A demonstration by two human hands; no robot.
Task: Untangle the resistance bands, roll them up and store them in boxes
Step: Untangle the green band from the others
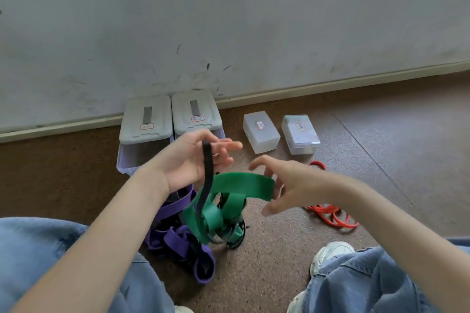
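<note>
Above the tangle, the left hand (195, 160) pinches the black band (207, 173), lifting it free; at 3 o'clock, the right hand (287, 185), fingers spread, reaches for the green band (244, 183), presumably to separate them.

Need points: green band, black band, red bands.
green band (244, 183), head view, on the wide raised loop.
black band (207, 160), head view, on the strip hanging from the left hand.
red bands (330, 213), head view, on the floor coils.
</note>
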